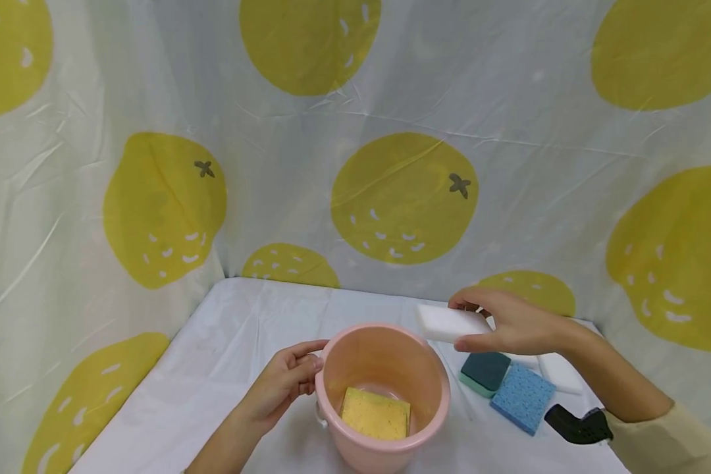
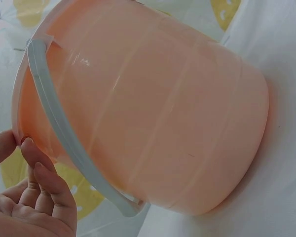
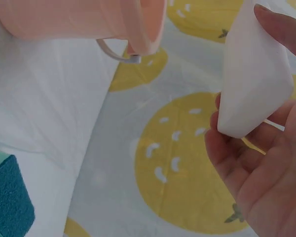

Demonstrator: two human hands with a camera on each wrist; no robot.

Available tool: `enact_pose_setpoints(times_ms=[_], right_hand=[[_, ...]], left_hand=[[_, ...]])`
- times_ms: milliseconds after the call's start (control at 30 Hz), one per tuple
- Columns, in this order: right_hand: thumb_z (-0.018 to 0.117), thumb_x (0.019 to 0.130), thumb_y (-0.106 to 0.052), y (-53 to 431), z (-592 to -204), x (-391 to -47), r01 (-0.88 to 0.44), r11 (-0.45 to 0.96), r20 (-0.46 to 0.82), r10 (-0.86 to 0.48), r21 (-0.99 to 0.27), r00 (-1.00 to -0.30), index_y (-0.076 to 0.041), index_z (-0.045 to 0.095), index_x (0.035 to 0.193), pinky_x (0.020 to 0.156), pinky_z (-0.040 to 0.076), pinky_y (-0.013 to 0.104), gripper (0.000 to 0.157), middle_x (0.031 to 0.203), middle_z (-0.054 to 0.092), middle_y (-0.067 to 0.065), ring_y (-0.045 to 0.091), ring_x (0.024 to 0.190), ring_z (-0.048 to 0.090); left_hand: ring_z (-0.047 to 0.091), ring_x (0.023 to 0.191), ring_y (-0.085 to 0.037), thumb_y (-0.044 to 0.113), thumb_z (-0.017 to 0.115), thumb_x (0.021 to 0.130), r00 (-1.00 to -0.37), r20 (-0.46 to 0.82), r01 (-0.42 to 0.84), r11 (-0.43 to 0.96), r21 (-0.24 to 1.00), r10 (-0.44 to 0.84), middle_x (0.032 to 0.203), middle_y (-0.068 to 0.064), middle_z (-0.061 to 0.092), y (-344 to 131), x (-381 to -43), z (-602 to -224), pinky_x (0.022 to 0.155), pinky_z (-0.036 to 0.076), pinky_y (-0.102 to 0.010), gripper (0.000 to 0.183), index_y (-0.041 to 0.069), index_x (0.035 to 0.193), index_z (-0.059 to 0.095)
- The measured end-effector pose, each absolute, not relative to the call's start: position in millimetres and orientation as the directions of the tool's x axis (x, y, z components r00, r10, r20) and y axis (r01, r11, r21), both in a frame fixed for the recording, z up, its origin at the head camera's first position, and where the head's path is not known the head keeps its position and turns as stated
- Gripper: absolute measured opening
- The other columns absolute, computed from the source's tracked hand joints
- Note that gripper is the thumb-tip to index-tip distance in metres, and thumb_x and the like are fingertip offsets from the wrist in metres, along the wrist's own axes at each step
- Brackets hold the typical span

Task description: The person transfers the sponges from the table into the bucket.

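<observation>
A pink bucket [image 1: 385, 395] stands upright on the white-covered table, and a yellow sponge [image 1: 376, 413] lies inside it. My left hand [image 1: 284, 384] pinches the bucket's left rim between thumb and fingers. The bucket's pale handle [image 2: 71, 133] hangs down along its outer side in the left wrist view. My right hand [image 1: 503, 322] grips a white sponge [image 1: 450, 322] between thumb and fingers, raised above the table at the bucket's right rim. In the right wrist view the white sponge [image 3: 254, 74] is held by its edges, apart from the bucket [image 3: 74, 19].
Right of the bucket lie a dark green scouring sponge [image 1: 486, 372], a blue sponge [image 1: 523, 397] and a white sponge [image 1: 559, 373], with another white piece partly hidden under my right hand. A lemon-print curtain [image 1: 284, 164] hangs behind and beside the table [image 1: 237, 329].
</observation>
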State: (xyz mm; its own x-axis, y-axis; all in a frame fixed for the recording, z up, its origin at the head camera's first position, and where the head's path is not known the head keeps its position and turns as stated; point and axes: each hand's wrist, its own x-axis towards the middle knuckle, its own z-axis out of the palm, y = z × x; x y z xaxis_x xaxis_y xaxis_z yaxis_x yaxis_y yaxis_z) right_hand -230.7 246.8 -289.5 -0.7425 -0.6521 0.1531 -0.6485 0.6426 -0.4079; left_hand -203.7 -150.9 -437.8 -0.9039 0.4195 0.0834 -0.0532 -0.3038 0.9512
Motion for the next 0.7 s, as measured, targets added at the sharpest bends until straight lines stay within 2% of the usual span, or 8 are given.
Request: enact_pose_setpoints(times_ms=[433, 700], right_hand=[[0.078, 0.087, -0.051, 212, -283, -231, -0.67, 0.635, 0.089, -0.697, -0.384, -0.711, -0.011, 0.064, 0.128, 0.074, 0.056, 0.031, 0.059, 0.112, 0.063, -0.007, 0.014, 0.096, 0.059], [0.079, 0.086, -0.056, 191, -289, -231, -0.705, 0.619, 0.117, -0.717, -0.346, -0.687, -0.011, 0.065, 0.126, 0.075, 0.056, 0.03, 0.061, 0.112, 0.064, -0.007, 0.013, 0.094, 0.059]], left_hand=[[0.059, 0.074, -0.008, 0.007, 0.062, 0.103, -0.899, 0.095, -0.049, -0.314, 0.948, 0.428, 0.095, -0.001, 0.068, -150, -204, -436, 0.068, 0.05, -0.021, 0.05, -0.014, 0.145, 0.044], [0.058, 0.074, -0.008, 0.007, 0.062, 0.103, -0.905, 0.073, -0.066, -0.308, 0.949, 0.42, 0.092, 0.0, 0.068, -150, -203, -436, 0.068, 0.05, -0.021, 0.049, -0.013, 0.145, 0.045]])
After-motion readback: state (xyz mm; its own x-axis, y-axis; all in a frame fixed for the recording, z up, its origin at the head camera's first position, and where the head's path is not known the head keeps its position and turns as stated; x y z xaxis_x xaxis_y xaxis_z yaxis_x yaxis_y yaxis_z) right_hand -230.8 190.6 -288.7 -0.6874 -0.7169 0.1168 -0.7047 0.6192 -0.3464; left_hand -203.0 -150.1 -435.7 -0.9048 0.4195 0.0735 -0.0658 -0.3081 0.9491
